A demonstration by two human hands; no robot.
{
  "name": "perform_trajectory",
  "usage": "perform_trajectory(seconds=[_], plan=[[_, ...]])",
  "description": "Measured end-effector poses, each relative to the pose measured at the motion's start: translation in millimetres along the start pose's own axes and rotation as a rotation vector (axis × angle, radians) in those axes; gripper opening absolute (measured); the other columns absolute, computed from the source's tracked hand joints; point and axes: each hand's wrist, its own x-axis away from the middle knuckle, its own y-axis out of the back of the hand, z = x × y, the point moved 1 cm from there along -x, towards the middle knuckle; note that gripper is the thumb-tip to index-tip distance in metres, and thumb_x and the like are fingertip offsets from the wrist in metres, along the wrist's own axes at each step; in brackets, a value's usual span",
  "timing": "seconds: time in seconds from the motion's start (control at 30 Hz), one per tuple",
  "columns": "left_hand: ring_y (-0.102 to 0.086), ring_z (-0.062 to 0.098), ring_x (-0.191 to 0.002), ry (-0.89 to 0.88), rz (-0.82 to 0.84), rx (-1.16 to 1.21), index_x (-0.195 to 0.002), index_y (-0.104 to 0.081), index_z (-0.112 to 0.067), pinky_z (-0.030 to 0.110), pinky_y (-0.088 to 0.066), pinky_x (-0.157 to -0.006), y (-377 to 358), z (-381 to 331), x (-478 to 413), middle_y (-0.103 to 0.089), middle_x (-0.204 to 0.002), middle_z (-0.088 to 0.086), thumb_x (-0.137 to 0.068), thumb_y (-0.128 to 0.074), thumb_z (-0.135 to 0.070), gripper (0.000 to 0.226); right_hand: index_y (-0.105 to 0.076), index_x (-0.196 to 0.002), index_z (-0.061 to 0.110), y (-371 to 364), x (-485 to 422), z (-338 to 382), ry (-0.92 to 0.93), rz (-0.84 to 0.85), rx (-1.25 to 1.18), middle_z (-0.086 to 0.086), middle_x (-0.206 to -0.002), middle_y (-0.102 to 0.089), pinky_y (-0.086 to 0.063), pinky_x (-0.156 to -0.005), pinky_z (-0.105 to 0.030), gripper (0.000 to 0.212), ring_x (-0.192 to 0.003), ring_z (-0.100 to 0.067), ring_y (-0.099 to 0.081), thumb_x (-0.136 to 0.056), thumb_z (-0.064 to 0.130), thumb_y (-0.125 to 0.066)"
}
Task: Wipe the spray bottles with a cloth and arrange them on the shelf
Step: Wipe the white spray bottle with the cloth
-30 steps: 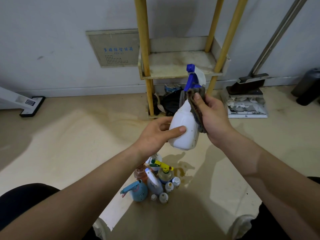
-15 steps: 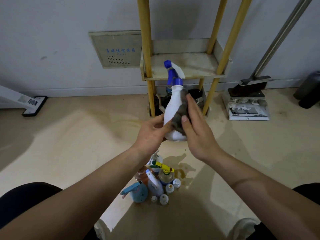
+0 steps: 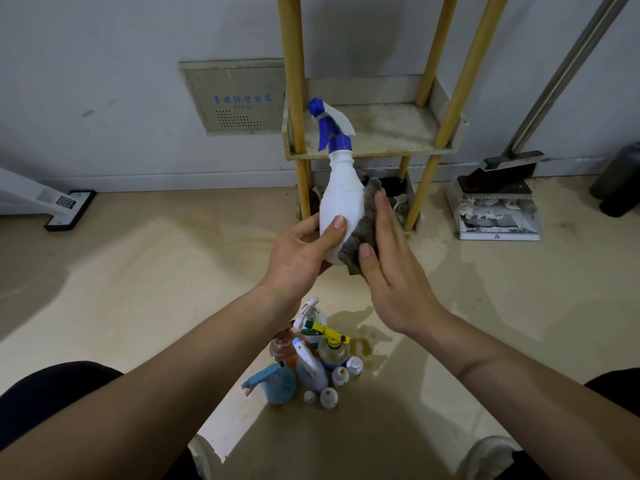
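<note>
Left hand (image 3: 298, 258) is clamped round the base of the white spray bottle (image 3: 341, 202), thumb across its front, holding it up in the air in front of the shelf (image 3: 398, 133). And the bottle is upright now: a second ago it leaned right, blue nozzle (image 3: 327, 123) tipped away; now the nozzle points up and to the left. The grey cloth (image 3: 362, 230) has slid down from the neck to the belly, pressed flat against the bottle's right side by the right hand (image 3: 391, 268), fingers straight, thumb pinning the lower edge. So neck done, body under way, I'd say. The shelf is bare, and the other bottles (image 3: 311, 362) wait in a cluster on the floor below.
</note>
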Motion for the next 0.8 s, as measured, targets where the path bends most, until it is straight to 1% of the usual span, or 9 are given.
perform_trajectory(seconds=[0.07,0.13,0.2,0.27,0.37,0.53,0.63,0.73,0.8], plan=[[-0.075,0.012,-0.090,-0.007,0.006,-0.024,-0.117,-0.070,-0.017,0.020,-0.057,-0.073,-3.6,5.0,2.8,-0.078,-0.103,0.003,-0.094,-0.067,-0.022,0.024,-0.005,-0.159,0.028,3.7,-10.1,-3.2,-0.043,-0.018,-0.153,0.008,-0.167,-0.009,-0.011,-0.120,-0.014,0.064,-0.151,0.000,-0.009,-0.102,0.044,-0.030],[-0.074,0.018,-0.101,-0.026,0.028,-0.069,-0.119,-0.070,-0.016,0.030,-0.059,-0.086,-7.2,11.2,6.8,-0.077,-0.109,0.004,-0.092,-0.070,-0.018,0.028,-0.019,-0.158,0.032,6.0,-19.5,-4.0,-0.170,-0.044,-0.475,0.009,-0.158,-0.035,-0.031,-0.118,-0.026,0.057,-0.142,0.002,-0.035,-0.104,0.043,-0.033],[-0.072,0.018,-0.105,-0.045,0.043,-0.119,-0.120,-0.070,-0.018,0.034,-0.058,-0.092,-8.8,16.1,9.6,-0.076,-0.112,0.002,-0.091,-0.071,-0.019,0.029,-0.034,-0.149,0.032,6.7,-23.4,-6.5,-0.322,-0.115,-0.699,0.016,-0.126,-0.058,-0.049,-0.091,-0.011,0.040,-0.106,0.017,-0.058,-0.109,0.031,-0.033],[-0.072,0.012,-0.101,-0.027,0.038,-0.122,-0.122,-0.070,-0.020,0.025,-0.058,-0.085,-8.0,15.5,11.0,-0.076,-0.112,-0.002,-0.097,-0.064,-0.019,0.025,-0.043,-0.140,0.032,8.0,-25.1,-10.0,-0.431,-0.195,-0.784,0.020,-0.107,-0.061,-0.050,-0.071,-0.008,0.033,-0.085,0.016,-0.063,-0.109,0.024,-0.035],[-0.071,0.011,-0.102,0.020,0.039,-0.084,-0.129,-0.067,-0.017,0.020,-0.057,-0.081,-2.1,10.4,8.2,-0.074,-0.117,-0.002,-0.103,-0.053,-0.015,0.030,-0.056,-0.140,0.021,12.5,-26.2,-11.5,-0.545,-0.276,-0.846,0.004,-0.123,-0.067,-0.055,-0.086,-0.030,0.038,-0.111,-0.012,-0.065,-0.107,0.033,-0.041],[-0.064,0.029,-0.108,0.102,0.150,0.019,-0.134,-0.056,-0.018,0.046,-0.056,-0.094,-0.9,10.4,3.6,-0.064,-0.124,0.008,-0.096,-0.059,-0.026,0.039,-0.051,-0.145,0.020,15.3,-28.5,-15.7,-0.551,-0.251,-0.929,-0.002,-0.142,-0.058,-0.045,-0.109,-0.051,0.044,-0.130,-0.021,-0.056,-0.105,0.038,-0.044],[-0.064,0.029,-0.114,0.123,0.255,0.066,-0.137,-0.056,-0.021,0.044,-0.055,-0.097,0.3,10.0,3.8,-0.061,-0.135,0.012,-0.089,-0.059,-0.030,0.048,-0.050,-0.146,0.017,17.4,-25.6,-11.1,-0.500,-0.235,-0.896,-0.003,-0.142,-0.058,-0.050,-0.104,-0.039,0.042,-0.130,-0.018,-0.056,-0.108,0.033,-0.040],[-0.062,0.028,-0.123,0.108,0.293,0.024,-0.142,-0.052,-0.014,0.044,-0.052,-0.103,3.5,7.1,4.0,-0.062,-0.137,0.012,-0.091,-0.058,-0.028,0.054,-0.042,-0.145,0.030,18.1,-23.5,-5.3,-0.339,-0.157,-0.770,0.016,-0.132,-0.058,-0.051,-0.083,-0.011,0.037,-0.112,0.011,-0.059,-0.109,0.026,-0.033],[-0.063,0.028,-0.121,0.061,0.260,-0.026,-0.142,-0.053,-0.010,0.047,-0.052,-0.103,5.2,8.3,1.8,-0.066,-0.132,0.012,-0.094,-0.065,-0.028,0.053,-0.028,-0.152,0.028,18.7,-19.9,2.0,-0.205,-0.112,-0.633,0.016,-0.144,-0.046,-0.044,-0.101,-0.014,0.043,-0.124,0.015,-0.048,-0.110,0.025,-0.031]])
